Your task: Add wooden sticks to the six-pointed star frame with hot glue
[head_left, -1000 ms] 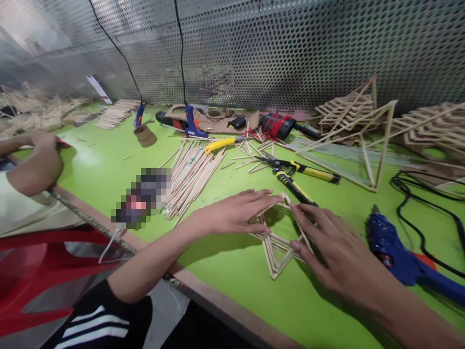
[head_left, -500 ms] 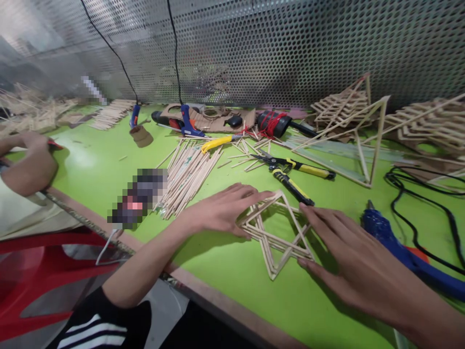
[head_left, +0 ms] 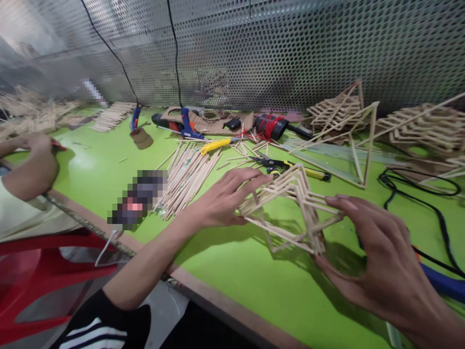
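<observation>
I've sticks (head_left: 192,177) on bench (head_left: 225,271) at L; then my L hand (head_left: 225,196), fingers holding stick frame (head_left: 308,213), L side. Frame's tilted btwn hands, over bench. My R hand (head_left: 385,257): fingers spread, gripping its R side.

Open green tabletop (head_left: 247,278) stretches along the near side of the stick frame (head_left: 310,213), while black-and-yellow cutters (head_left: 313,172) crowd its far side and a looped black cable (head_left: 440,218) obstructs passage beyond the right hand (head_left: 385,247).
</observation>
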`<state>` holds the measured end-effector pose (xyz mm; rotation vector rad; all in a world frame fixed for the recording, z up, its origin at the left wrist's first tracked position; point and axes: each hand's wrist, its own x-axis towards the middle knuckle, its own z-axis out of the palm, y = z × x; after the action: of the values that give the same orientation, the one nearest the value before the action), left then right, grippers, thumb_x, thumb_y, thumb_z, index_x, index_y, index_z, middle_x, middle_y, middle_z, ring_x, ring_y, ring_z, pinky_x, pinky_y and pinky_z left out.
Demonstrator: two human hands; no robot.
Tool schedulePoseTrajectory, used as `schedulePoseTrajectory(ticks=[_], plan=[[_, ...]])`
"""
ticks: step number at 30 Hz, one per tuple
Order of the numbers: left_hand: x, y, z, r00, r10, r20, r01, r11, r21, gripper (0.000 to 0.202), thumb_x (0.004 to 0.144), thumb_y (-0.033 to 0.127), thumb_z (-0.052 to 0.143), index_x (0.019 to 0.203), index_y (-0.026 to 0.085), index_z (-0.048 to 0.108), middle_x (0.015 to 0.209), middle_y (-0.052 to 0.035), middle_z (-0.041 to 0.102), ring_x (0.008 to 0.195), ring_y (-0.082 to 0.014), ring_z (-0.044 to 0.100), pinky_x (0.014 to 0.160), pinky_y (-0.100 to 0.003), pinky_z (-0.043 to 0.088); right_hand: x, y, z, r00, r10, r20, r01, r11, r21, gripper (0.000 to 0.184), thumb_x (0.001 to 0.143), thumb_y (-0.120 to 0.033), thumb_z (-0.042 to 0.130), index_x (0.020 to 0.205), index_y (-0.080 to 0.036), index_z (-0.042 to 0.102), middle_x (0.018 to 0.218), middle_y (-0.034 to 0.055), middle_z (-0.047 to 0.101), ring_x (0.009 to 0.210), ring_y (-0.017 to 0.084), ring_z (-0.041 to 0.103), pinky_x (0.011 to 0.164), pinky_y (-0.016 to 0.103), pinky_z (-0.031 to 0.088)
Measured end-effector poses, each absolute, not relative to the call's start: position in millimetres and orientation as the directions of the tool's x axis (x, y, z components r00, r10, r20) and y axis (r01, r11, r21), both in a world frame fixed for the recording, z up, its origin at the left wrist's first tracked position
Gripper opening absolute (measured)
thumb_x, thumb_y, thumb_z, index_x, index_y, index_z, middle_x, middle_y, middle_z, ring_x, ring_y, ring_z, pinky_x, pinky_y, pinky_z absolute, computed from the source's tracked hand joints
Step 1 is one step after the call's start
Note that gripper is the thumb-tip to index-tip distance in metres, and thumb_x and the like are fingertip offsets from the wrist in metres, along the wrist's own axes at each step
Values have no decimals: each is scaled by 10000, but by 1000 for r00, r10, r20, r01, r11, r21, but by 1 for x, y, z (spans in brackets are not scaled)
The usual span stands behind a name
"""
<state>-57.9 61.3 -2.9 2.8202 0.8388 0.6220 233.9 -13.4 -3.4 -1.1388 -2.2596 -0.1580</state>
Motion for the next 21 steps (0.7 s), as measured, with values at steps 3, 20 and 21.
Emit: schedulePoseTrajectory(ticks=[3,20,21], plan=[[-58,62,-3,751,509,420,451,-860,237,912,866,271,697,1558,285,104,1518,-140,413,1470,-330,373,1209,-508,353,234,-12,-3,-393,696,601,765,610,-206,771,866,-341,599,1555,-286,256,1312,142,576,1203,387,569,977,567,500],[-121,98,9,-33,997,63,935,8,356,157,844,294,640,868,171,734,829,-72,733,766,-207,646,705,-284,473,224,-18,-22,-645,697,313,700,704,-125,732,965,-485,485,1556,-111,268,1371,173,588,1187,320,616,921,500,595],[-117,97,7,-39,998,49,942,20,335,137,833,283,651,859,176,734,838,-74,734,780,-213,648,716,-289,472,225,-18,-22,-644,699,310,704,701,-118,732,968,-483,480,1558,-106,266,1370,174,588,1185,318,616,922,504,598]])
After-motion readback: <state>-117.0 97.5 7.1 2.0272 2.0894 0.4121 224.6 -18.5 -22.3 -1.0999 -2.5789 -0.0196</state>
